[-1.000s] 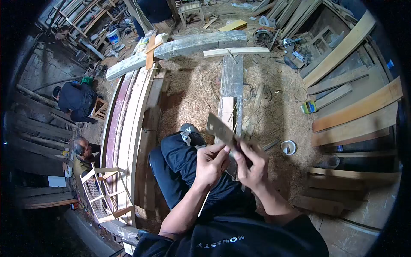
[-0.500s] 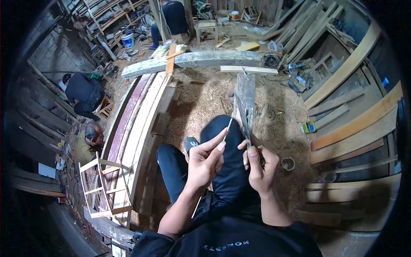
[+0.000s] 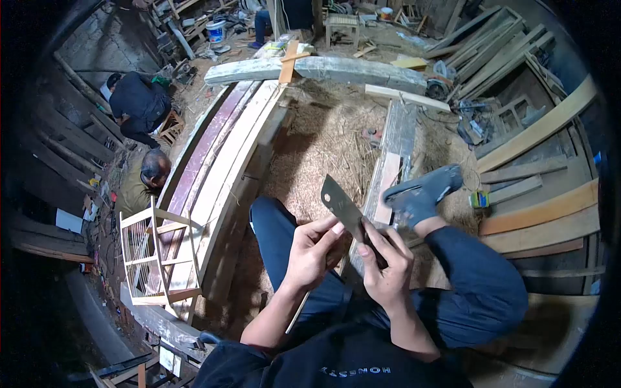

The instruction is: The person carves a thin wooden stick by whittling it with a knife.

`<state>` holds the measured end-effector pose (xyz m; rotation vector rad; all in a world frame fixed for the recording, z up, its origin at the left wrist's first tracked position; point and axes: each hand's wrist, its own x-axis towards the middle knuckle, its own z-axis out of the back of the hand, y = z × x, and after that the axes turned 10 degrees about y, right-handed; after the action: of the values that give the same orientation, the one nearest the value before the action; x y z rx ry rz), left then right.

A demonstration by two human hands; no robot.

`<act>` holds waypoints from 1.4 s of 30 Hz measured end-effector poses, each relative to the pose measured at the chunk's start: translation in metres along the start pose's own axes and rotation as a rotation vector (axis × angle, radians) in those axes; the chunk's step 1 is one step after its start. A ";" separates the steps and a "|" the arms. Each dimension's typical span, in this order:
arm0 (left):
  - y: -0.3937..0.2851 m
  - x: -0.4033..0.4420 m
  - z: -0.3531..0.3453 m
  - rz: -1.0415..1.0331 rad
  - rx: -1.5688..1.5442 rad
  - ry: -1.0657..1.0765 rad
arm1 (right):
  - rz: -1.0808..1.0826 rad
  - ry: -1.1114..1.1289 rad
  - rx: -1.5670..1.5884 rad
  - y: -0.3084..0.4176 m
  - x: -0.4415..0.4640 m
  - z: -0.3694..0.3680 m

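Note:
My right hand (image 3: pixel 387 264) is wrapped round the handle end of a broad metal blade (image 3: pixel 344 205), which points up and to the left and has a hole near its tip. Beside it my left hand (image 3: pixel 312 253) is closed in a pinch on a thin strip (image 3: pixel 297 313), whose lower part sticks out below the hand. The strip's upper end is hidden behind the blade and fingers. Both hands are close together above my lap.
A small wooden frame (image 3: pixel 160 256) stands on long planks (image 3: pixel 223 152) at the left. Two people (image 3: pixel 139 107) (image 3: pixel 147 181) are beyond it. My sandalled foot (image 3: pixel 424 194) rests by a narrow beam (image 3: pixel 400 129). Boards (image 3: pixel 543 216) lean at the right.
The blade has turned from nearly upright to slanting left across the strip. My right leg has swung out to the right, and its foot now shows by the beam. The view has shifted.

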<state>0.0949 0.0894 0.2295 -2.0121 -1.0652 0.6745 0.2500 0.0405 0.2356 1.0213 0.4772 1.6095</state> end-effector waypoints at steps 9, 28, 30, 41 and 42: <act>0.028 -0.013 -0.003 0.172 -0.044 0.019 | -0.102 0.015 -0.021 -0.014 -0.033 0.005; 0.183 0.101 0.037 0.519 0.092 -0.178 | -0.287 0.107 0.047 -0.202 -0.068 -0.013; 0.192 0.115 0.043 0.510 0.146 -0.154 | -0.345 0.154 0.122 -0.214 -0.069 -0.014; 0.263 0.141 0.070 0.624 0.091 -0.191 | -0.523 0.210 0.044 -0.282 -0.073 -0.031; 0.267 0.141 0.072 0.607 0.138 -0.220 | -0.474 0.243 0.001 -0.279 -0.073 -0.031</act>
<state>0.2372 0.1366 -0.0422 -2.1774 -0.4874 1.2672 0.3874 0.0633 -0.0182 0.6499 0.8181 1.3053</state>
